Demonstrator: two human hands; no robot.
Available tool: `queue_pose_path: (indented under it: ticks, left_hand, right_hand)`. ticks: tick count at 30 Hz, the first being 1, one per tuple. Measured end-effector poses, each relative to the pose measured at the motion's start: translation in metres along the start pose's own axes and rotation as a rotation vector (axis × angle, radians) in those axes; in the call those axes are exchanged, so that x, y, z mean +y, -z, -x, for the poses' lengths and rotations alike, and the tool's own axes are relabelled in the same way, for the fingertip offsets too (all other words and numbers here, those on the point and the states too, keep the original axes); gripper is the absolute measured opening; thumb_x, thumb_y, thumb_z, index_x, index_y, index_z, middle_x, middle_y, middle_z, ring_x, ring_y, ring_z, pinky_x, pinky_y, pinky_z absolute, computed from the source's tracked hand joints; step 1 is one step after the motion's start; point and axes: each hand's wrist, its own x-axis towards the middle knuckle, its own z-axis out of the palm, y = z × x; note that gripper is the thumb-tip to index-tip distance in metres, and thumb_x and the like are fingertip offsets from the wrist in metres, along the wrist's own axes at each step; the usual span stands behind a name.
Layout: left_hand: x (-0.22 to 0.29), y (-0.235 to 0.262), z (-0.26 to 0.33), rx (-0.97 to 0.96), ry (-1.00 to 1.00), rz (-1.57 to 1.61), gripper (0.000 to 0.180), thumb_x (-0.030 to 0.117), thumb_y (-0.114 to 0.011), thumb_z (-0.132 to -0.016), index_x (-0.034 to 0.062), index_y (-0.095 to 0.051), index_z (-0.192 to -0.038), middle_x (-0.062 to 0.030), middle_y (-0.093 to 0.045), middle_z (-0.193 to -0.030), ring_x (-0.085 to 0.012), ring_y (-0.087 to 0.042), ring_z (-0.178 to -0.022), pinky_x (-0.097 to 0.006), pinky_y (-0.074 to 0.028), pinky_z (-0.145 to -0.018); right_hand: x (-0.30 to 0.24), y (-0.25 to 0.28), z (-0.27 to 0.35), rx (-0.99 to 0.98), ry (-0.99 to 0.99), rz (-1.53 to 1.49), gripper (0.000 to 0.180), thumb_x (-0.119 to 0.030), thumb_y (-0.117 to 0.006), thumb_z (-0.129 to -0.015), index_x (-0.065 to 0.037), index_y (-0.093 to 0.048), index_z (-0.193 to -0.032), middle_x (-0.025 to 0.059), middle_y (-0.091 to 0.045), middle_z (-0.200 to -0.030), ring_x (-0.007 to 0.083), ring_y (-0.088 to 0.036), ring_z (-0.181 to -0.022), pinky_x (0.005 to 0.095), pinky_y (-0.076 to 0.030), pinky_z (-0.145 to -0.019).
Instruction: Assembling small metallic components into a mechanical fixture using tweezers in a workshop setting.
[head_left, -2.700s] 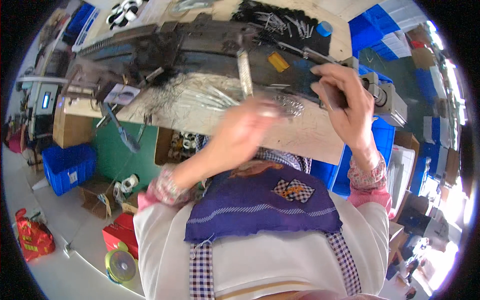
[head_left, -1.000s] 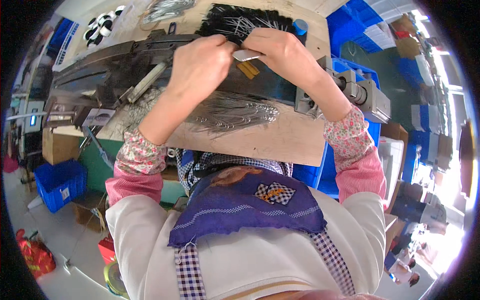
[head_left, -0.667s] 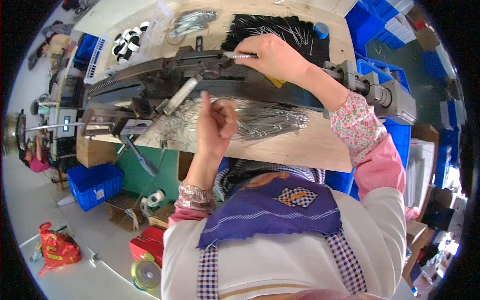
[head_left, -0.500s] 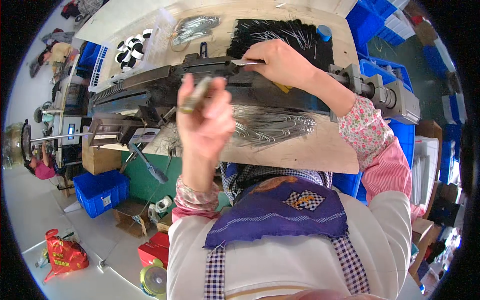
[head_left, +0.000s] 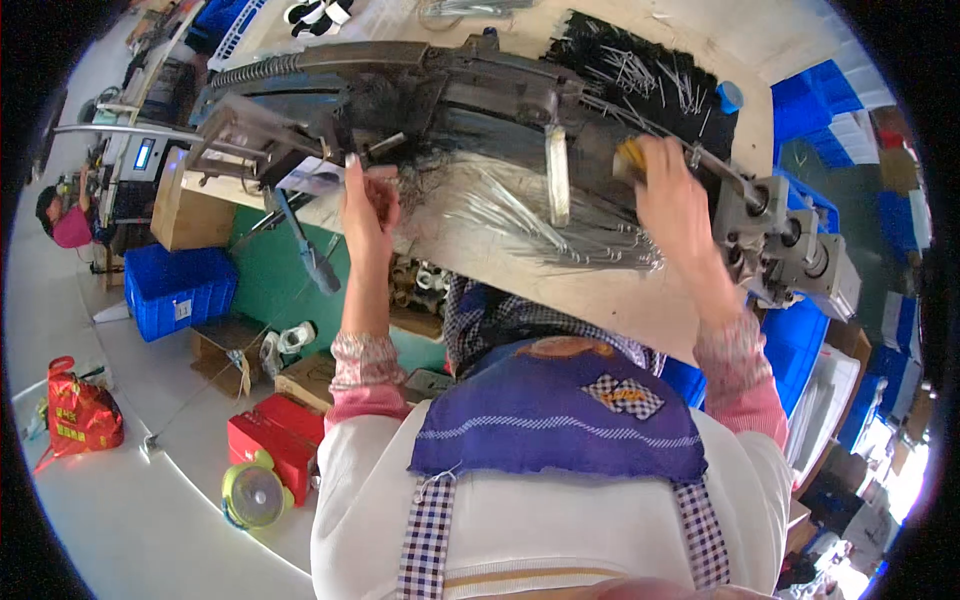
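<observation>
My left hand (head_left: 368, 212) is beside the long dark metal machine (head_left: 480, 85), near its lower left bracket. Its fingers are curled with the thumb up, and whatever they hold, if anything, cannot be made out. To the right, my right hand (head_left: 678, 200) closes round a small yellow object (head_left: 630, 160), blurred and partly covered by the fingers. Between the hands, a pale silvery bar handle (head_left: 557, 178) juts from the machine toward me. Under it, a bundle of thin metal wires (head_left: 520, 215) lies on the wooden table (head_left: 640, 305).
Several metal rods lie on a black mat (head_left: 650, 75) behind the machine, with a blue round cap (head_left: 729, 97) at its edge. A grey clamp block (head_left: 770, 240) ends the machine at right. Below left are a metal arm (head_left: 300, 240) and a blue crate (head_left: 180, 290).
The view has shifted, with the machine now higher. My right hand has left the machine's far side and taken the yellow object. My left hand has moved toward the lower left bracket.
</observation>
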Motion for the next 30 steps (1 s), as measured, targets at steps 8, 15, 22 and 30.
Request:
queue_pose_path:
  ticks: [8,15,22,30]
  left_hand:
    - [-0.016,-0.011,-0.014,-0.119,-0.002,0.287,0.023,0.024,-0.054,-0.097,0.0022,-0.058,-0.093,0.0011,-0.044,-0.06,-0.0074,-0.032,-0.043,-0.025,-0.023,-0.039]
    - [0.011,-0.15,0.099,-0.719,-0.23,0.024,0.027,0.029,-0.051,-0.098,0.0029,-0.055,-0.091,0.003,-0.047,-0.062,-0.0047,-0.038,-0.044,-0.021,-0.026,-0.037]
    - [-0.024,-0.214,0.082,-0.806,0.403,0.107,0.024,0.026,-0.054,-0.096,0.0053,-0.054,-0.084,0.0059,-0.037,-0.058,-0.0055,-0.031,-0.041,-0.022,-0.021,-0.038]
    - [-0.024,-0.21,0.089,-0.579,0.136,0.104,0.023,0.024,-0.049,-0.099,0.0054,-0.054,-0.087,0.0038,-0.039,-0.06,-0.0062,-0.03,-0.044,-0.023,-0.022,-0.04]
  right_hand:
    - [0.038,-0.005,-0.007,-0.231,-0.123,-0.089,0.025,-0.025,-0.061,-0.089,-0.002,-0.051,-0.091,0.0184,-0.058,-0.087,0.0399,-0.059,-0.081,0.0445,-0.047,-0.069]
    - [0.026,0.092,0.045,-0.468,-0.024,-0.36,0.023,-0.021,-0.064,-0.086,0.0,-0.053,-0.085,0.0191,-0.059,-0.076,0.0357,-0.06,-0.072,0.0386,-0.044,-0.062]
    - [0.017,0.118,0.053,-0.618,-0.029,-0.415,0.02,-0.019,-0.065,-0.085,-0.001,-0.057,-0.09,0.0176,-0.058,-0.072,0.0331,-0.058,-0.064,0.0357,-0.046,-0.06]
    - [0.027,0.077,-0.062,0.161,0.287,-0.013,0.028,-0.003,-0.057,-0.075,-0.009,-0.06,-0.103,0.0155,-0.064,-0.096,0.0355,-0.061,-0.093,0.0454,-0.05,-0.075]
